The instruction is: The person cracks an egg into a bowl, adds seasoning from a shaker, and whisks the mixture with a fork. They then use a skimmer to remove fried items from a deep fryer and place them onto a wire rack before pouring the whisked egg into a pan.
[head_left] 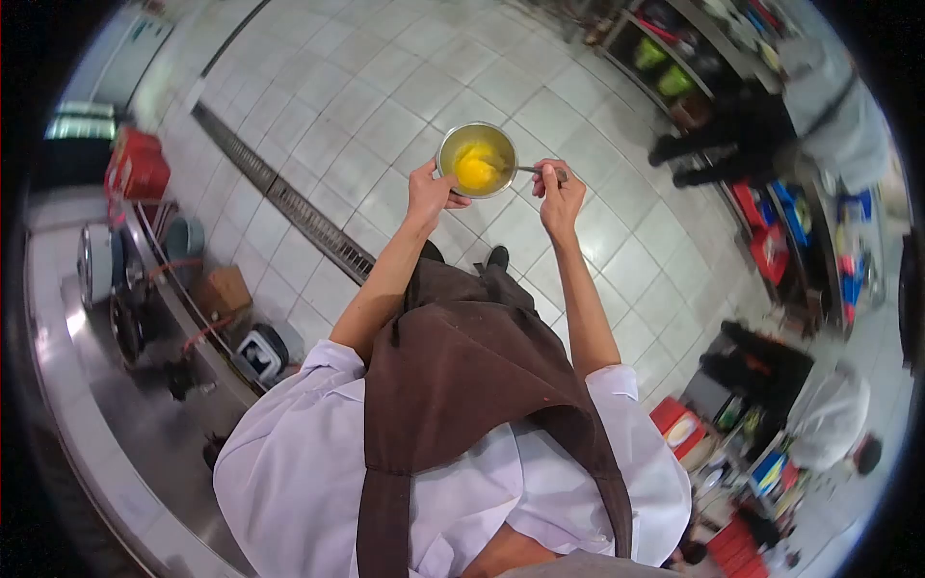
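My left hand grips the near left side of a round metal bowl, thumb at its rim, and holds it up in front of me above the floor. Inside lies a yellow mixture that looks like egg, with a brighter patch toward the near side. My right hand is closed around the thin dark handle of a utensil, whose other end reaches over the rim into the bowl. Its head is blurred in the yellow, so I cannot make out whether it is a fork, spoon or whisk.
A metal drain grate crosses the tiled floor. On the left runs a steel counter, with a red container and a cardboard box nearby. Two people stand by shelves at right.
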A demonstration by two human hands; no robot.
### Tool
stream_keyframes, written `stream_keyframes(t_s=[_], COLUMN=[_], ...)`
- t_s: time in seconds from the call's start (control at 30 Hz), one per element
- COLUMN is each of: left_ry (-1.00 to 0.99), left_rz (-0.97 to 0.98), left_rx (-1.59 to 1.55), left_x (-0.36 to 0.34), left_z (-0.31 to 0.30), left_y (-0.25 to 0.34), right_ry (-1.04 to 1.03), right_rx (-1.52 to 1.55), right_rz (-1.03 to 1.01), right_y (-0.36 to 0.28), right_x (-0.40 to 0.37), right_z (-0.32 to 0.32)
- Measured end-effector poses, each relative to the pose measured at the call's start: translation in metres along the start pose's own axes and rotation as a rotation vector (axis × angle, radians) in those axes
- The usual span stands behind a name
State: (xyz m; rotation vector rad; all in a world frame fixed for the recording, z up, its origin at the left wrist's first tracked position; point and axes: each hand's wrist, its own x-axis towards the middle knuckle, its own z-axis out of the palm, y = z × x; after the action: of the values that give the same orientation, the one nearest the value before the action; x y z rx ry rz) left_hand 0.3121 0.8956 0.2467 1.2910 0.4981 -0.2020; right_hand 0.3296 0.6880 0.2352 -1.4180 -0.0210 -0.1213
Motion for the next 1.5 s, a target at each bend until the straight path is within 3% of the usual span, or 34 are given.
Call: stream_keyframes(t_s=[0.03,0.17,0.2,0.3,0.37,0.43,0.5,0.57,0.6,0.67,0.83,0.87,0.9,0.97,1.03,1.1,1.17,1.23,1.27,1.3,1.37,1.43,1.5], left_ry=[0.033,0.196,0.224,0.288,0.321,0.346,0.366,0.439,0.442,0.494,0.661,0.712,0.748,0.764,0.856,0.927,0.977,1.016,1.062,1.087,1.151,1.263,1.264], left_rz=[0.015,-0.005,0.022,0.068,0.067,0.064,0.06,0.061,0.073,0.114,0.176,0.182,0.186,0.218,0.214,0.204,0.188,0.154,0.114,0.125,0.13,0.204,0.203], left_rx=[-0.014,-0.08,-0.079,-0.103,-0.131,-0.184,-0.241,-0.226,-0.231,-0.248,-0.334,-0.344,-0.351,-0.426,-0.432,-0.498,-0.516,-0.54,-0.579,-0.595,-0.613,-0.639,-0.68], left_x=[0.006,0.029,0.034,0.06,0.074,0.089,0.108,0.12,0.129,0.14,0.151,0.152,0.153,0.155,0.155,0.155,0.161,0.169,0.169,0.176,0.178,0.181,0.186], left_z=[-0.01,-0.045,-0.055,-0.09,-0.11,-0.138,-0.167,-0.189,-0.204,-0.234,-0.295,-0.306,-0.317,-0.34,-0.358,-0.375,-0.397,-0.413,-0.42,-0.428,-0.448,-0.472,-0.483], left_y=[0.003,0.014,0.019,0.038,0.045,0.051,0.062,0.069,0.072,0.081,0.107,0.107,0.107,0.108,0.115,0.122,0.127,0.131,0.134,0.138,0.141,0.149,0.159], right_ry=[-0.088,-0.127,-0.284,-0.307,-0.399,-0.524,-0.491,-0.702,-0.629,-0.717,-0.815,-0.991,-1.025,-0.897,-1.056,-1.0,-1.082,-1.28,-1.184,-1.216,-1.514,-1.344,-1.574], right_rx=[-0.094,-0.013,-0.065,0.041,-0.098,0.003,-0.003,-0.008,0.043,-0.004,-0.024,0.016,0.027,0.035,0.02,0.103,0.06,0.082,0.136,0.138,-0.017,0.03,-0.123], right_rz=[0.079,0.044,0.136,0.036,0.044,0.186,0.131,0.263,0.218,0.229,0.188,0.281,0.29,0.154,0.25,0.234,0.204,0.305,0.287,0.287,0.339,0.307,0.34], right_y=[0.006,0.022,0.027,0.042,0.044,0.048,0.061,0.077,0.085,0.094,0.114,0.117,0.121,0.13,0.144,0.147,0.161,0.162,0.161,0.163,0.171,0.171,0.183], right_x=[0.016,0.067,0.081,0.109,0.133,0.152,0.17,0.19,0.196,0.208,0.223,0.23,0.229,0.227,0.231,0.229,0.236,0.244,0.241,0.25,0.257,0.248,0.254], right_z=[0.008,0.067,0.081,0.138,0.164,0.198,0.238,0.268,0.288,0.325,0.418,0.434,0.451,0.488,0.519,0.55,0.588,0.619,0.635,0.651,0.689,0.725,0.761])
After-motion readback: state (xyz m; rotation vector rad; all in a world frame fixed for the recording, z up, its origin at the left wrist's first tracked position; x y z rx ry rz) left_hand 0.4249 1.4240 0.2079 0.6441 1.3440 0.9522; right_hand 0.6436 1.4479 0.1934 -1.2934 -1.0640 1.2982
